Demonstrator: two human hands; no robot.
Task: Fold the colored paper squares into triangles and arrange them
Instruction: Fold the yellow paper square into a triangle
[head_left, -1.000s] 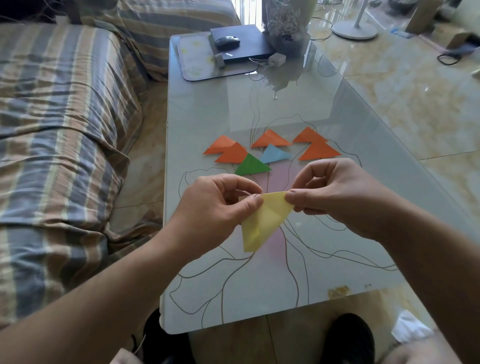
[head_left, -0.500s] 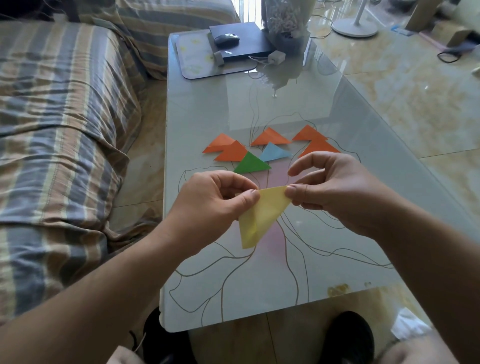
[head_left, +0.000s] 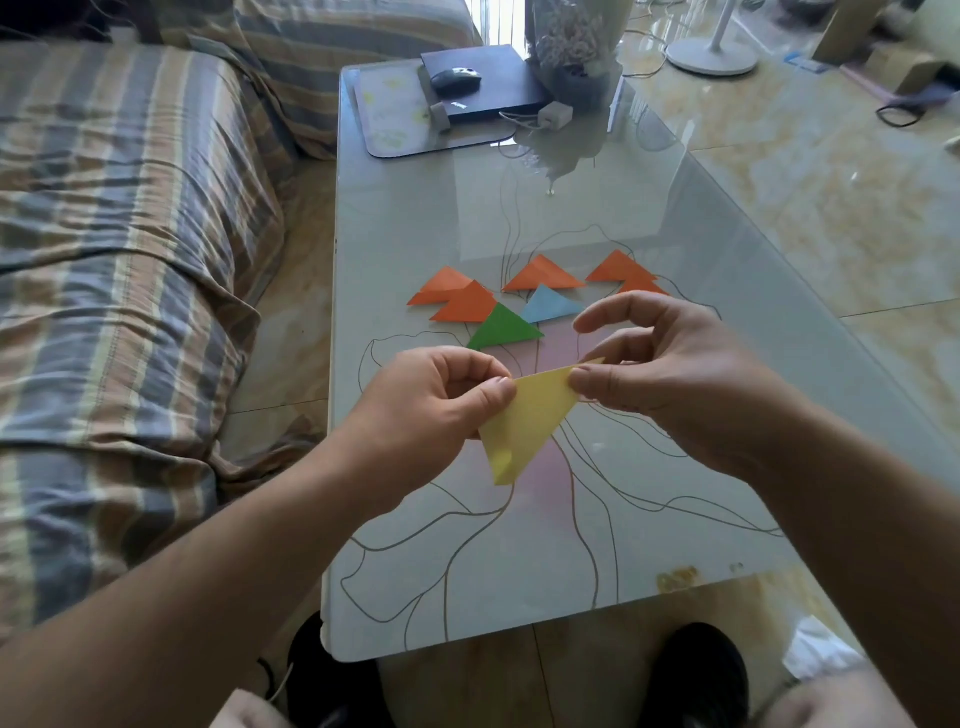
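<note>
Yellow paper: folded to triangle, held above desk, pinched by left hand and right hand at top corners. Advised: align edges, then press crease flat; place beside green triangle.

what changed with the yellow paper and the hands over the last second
Little changed. The left hand and right hand keep pinching the top corners of the folded yellow paper triangle above the glass table; the paper's top edge looks slightly narrower and more closed up. Nothing was picked up or released. The orange folded triangles, the blue one and the green one lie where they were.
</note>
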